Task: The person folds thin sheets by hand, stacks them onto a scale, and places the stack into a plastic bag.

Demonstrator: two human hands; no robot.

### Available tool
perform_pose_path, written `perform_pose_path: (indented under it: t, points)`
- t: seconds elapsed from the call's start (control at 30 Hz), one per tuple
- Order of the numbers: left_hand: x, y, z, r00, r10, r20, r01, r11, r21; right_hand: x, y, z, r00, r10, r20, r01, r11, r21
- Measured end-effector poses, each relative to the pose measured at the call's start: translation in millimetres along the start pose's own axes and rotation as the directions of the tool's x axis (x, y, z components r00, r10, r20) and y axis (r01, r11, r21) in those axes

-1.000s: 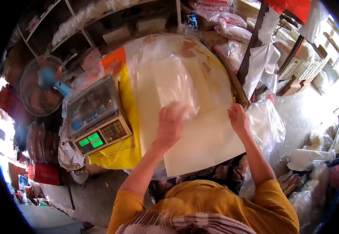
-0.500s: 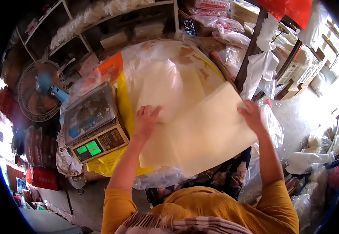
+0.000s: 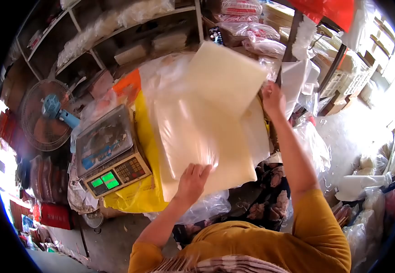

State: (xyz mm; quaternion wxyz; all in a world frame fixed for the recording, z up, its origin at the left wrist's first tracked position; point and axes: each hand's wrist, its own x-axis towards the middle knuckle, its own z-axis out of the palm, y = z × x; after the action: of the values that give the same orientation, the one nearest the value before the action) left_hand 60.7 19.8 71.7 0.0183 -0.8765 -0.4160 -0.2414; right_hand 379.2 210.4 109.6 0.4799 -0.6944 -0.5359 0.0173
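Observation:
My right hand (image 3: 274, 99) is closed on the right corner of a cream sheet (image 3: 227, 77), which is lifted and tilted over the far part of the table. Blur softens the sheet's edges. My left hand (image 3: 192, 184) lies with fingers apart on the near part of a glossy translucent plastic bag (image 3: 179, 132). Under and beside the bag, more cream sheet material (image 3: 234, 168) spreads toward the table's front edge. How many layers lie there I cannot tell.
A digital scale (image 3: 115, 175) with green displays stands left of the sheets, on yellow plastic (image 3: 138, 195). A blue fan (image 3: 51, 107) is behind it. Shelves (image 3: 145, 22) line the back. Wrapped bundles (image 3: 263, 41) are stacked at the back right, beside a dark post (image 3: 290, 50).
My right hand has carried the sheet up and away from me, swinging it toward the back. My left hand has slid nearer to my body and slightly right.

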Motion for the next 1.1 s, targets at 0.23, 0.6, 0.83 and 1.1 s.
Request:
perform_pose_path:
  t: [0.23,0.6,0.83,1.1]
  points:
    - [-15.8,7.1,-26.2,0.995,-0.066,0.068,0.079,0.975,-0.208,-97.5,-105.5,-142.9,0.869,-0.283,0.407,-0.212,0.530,0.821]
    - [-23.9,18.5,-42.6,0.959,-0.266,0.102,0.273,0.960,-0.066,-99.2,-84.7,-152.2,0.992,-0.114,-0.050,0.123,0.840,0.528]
    - [-19.2,-1.2,0.8,0.946,-0.300,0.124,0.299,0.954,0.031,-51.1,51.3,-64.4,0.976,-0.086,-0.201,0.033,0.967,-0.251]
    - [3.5,27.3,-49.6,0.980,-0.178,-0.085,0.142,0.936,-0.322,-66.9,27.1,-98.8,0.997,-0.048,-0.061,0.043,0.997,-0.069]
